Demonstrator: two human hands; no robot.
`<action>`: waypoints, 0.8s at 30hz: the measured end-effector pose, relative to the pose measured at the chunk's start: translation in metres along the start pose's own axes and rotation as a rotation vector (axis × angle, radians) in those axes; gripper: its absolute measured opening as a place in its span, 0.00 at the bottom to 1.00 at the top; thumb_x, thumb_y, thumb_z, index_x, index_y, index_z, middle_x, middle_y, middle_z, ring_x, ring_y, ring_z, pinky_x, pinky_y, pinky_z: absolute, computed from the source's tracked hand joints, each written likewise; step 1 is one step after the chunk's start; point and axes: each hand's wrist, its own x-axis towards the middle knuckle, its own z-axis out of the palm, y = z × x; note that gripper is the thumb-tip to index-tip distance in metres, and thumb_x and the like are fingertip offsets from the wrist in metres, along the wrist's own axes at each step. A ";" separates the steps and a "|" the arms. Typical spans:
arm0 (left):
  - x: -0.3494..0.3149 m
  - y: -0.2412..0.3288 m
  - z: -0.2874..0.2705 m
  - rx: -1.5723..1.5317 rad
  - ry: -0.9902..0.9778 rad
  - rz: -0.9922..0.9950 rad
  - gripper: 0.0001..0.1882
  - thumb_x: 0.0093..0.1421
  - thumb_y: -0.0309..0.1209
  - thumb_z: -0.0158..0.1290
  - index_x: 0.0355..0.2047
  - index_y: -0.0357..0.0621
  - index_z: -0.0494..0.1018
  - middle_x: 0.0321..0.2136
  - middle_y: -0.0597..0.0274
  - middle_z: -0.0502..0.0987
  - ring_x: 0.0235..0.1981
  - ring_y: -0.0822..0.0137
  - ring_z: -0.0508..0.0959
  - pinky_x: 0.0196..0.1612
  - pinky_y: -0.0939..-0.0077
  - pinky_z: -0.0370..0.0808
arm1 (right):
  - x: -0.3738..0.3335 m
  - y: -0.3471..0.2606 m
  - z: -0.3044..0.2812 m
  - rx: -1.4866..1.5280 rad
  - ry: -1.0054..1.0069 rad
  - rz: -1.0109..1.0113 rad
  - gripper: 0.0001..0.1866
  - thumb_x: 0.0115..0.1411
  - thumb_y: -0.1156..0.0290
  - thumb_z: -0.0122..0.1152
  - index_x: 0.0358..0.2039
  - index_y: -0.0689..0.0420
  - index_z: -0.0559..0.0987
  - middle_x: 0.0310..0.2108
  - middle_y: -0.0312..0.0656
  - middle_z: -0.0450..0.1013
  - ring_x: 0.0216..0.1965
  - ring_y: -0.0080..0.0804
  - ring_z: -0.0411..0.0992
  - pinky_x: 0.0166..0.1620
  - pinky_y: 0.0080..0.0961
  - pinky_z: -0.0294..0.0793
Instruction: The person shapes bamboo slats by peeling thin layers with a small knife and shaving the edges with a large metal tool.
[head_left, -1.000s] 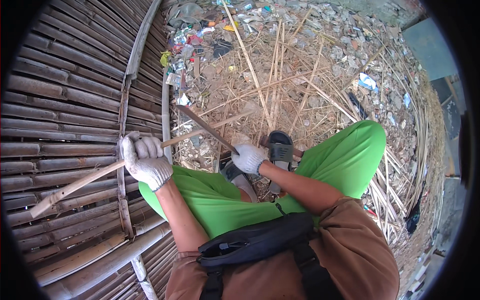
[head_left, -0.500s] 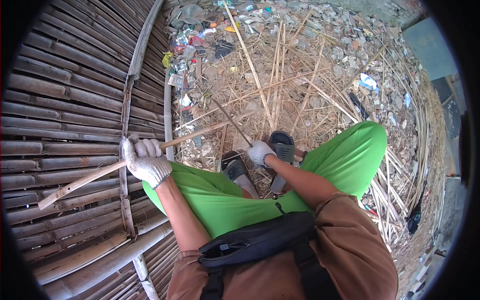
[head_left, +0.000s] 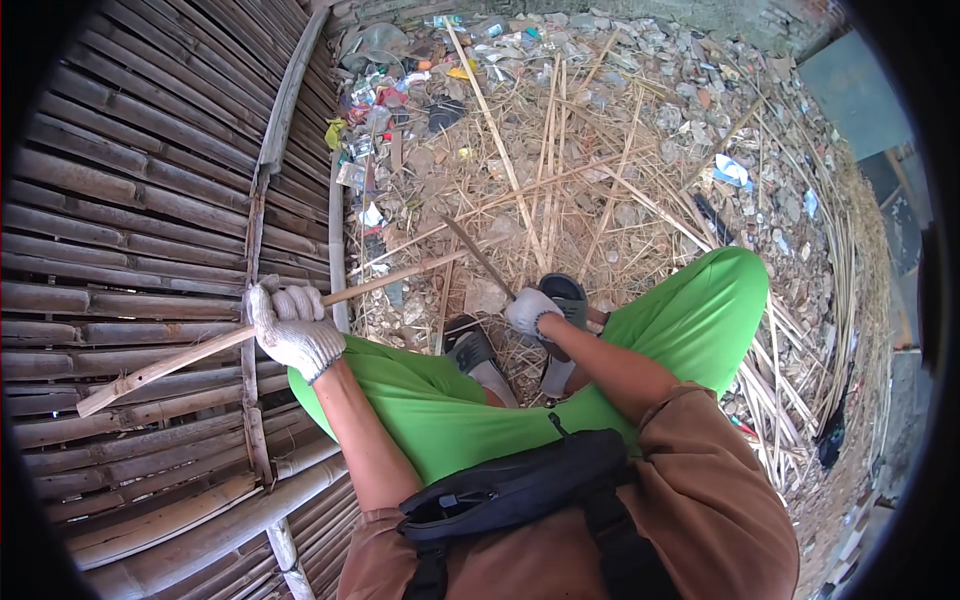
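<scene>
The wooden stick (head_left: 180,370) slants by the left knee (head_left: 312,395), and I see the left hand (head_left: 298,330) wrapped tight around it. Farther out, the right hand (head_left: 530,312) holds a long dark blade (head_left: 478,253). Straw (head_left: 595,125) and trash (head_left: 385,95) lie beyond.

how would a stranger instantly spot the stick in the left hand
Start at the slatted bamboo surface filling the picture's left side. Near its right edge, the white-gloved left hand grips a long, pale wooden stick slanting up to the right. It is longer and paler than the dark, thin tool in the right hand.
</scene>
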 end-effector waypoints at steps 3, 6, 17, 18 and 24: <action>0.002 -0.016 0.012 -0.006 0.045 -0.018 0.14 0.72 0.37 0.52 0.32 0.41 0.73 0.09 0.77 0.50 0.10 0.78 0.46 0.15 0.76 0.46 | 0.011 -0.009 0.009 0.529 0.023 0.011 0.17 0.65 0.62 0.54 0.37 0.60 0.87 0.38 0.62 0.82 0.41 0.57 0.83 0.47 0.47 0.84; 0.001 0.006 -0.003 0.001 0.012 0.014 0.14 0.72 0.37 0.52 0.32 0.41 0.73 0.10 0.76 0.50 0.10 0.77 0.46 0.15 0.75 0.46 | -0.026 -0.111 -0.072 0.732 0.250 0.244 0.18 0.64 0.58 0.54 0.35 0.59 0.86 0.39 0.64 0.81 0.41 0.58 0.82 0.49 0.49 0.82; 0.009 -0.008 0.001 -0.034 -0.060 -0.015 0.13 0.71 0.38 0.53 0.34 0.41 0.74 0.10 0.76 0.50 0.11 0.76 0.47 0.16 0.75 0.47 | 0.018 -0.055 -0.002 0.332 0.212 -0.022 0.16 0.60 0.61 0.55 0.31 0.60 0.85 0.32 0.62 0.80 0.37 0.60 0.81 0.42 0.51 0.79; 0.011 -0.002 -0.001 -0.024 -0.049 0.008 0.13 0.71 0.38 0.53 0.34 0.41 0.74 0.10 0.76 0.50 0.11 0.76 0.47 0.16 0.75 0.47 | 0.011 -0.085 -0.017 0.488 0.334 0.014 0.16 0.60 0.61 0.55 0.29 0.60 0.85 0.30 0.62 0.80 0.36 0.61 0.81 0.42 0.52 0.78; 0.016 0.000 -0.011 -0.060 -0.012 -0.045 0.14 0.71 0.38 0.52 0.32 0.41 0.74 0.10 0.76 0.50 0.11 0.76 0.46 0.16 0.75 0.47 | -0.005 -0.052 0.016 0.431 0.196 0.360 0.17 0.60 0.61 0.58 0.37 0.60 0.88 0.38 0.61 0.82 0.42 0.51 0.84 0.47 0.46 0.83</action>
